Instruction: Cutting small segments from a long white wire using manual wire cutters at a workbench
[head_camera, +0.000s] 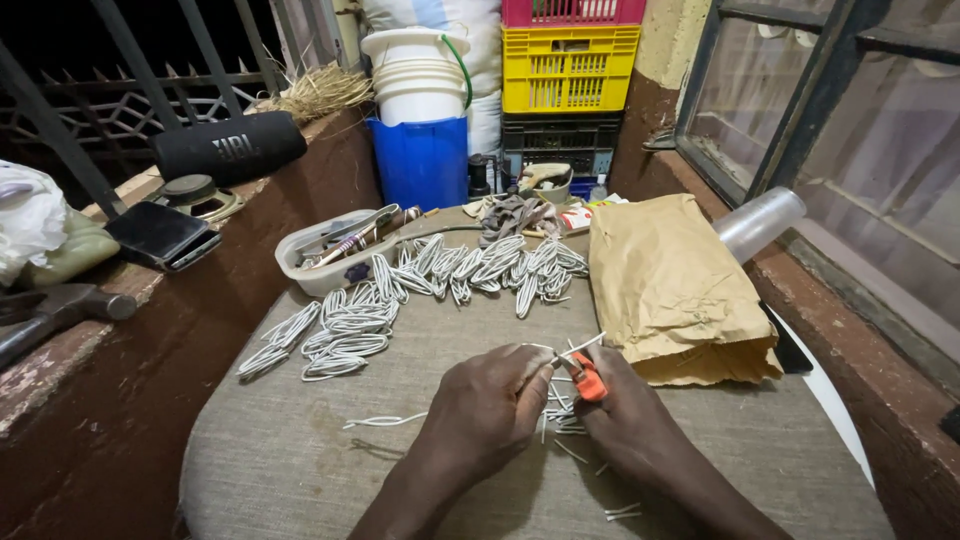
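Near the front edge of the round table (300, 460), both hands meet over a small heap of white wire offcuts (565, 415). The left hand (487, 405) has its grip pressed together on a short length of white wire (580, 347), whose free end sticks up and to the right. The right hand (628, 420) is closed round an orange-handled cutter (589, 378), its head just beside the wire; whether the blades touch the wire cannot be told. One loose bent piece of wire (385, 421) lies to the left of the hands.

A grey woven cloth covers the table. Further back, many folded white wire bundles (400, 300) lie spread in an arc across it. To the right rests a crumpled brown paper bag (675, 285), with a clear plastic bottle (758, 222) behind it on its side. At the left rear a clear plastic tub (295, 262) holds pens and small tools.

Beyond the table stand a blue bucket (424, 160) with white buckets (415, 75) stacked on it, and a yellow crate (568, 68) on a dark crate. Along the reddish ledge on the left lie a black cylindrical speaker (228, 147), a dark phone (160, 235) and a hammer (60, 312).
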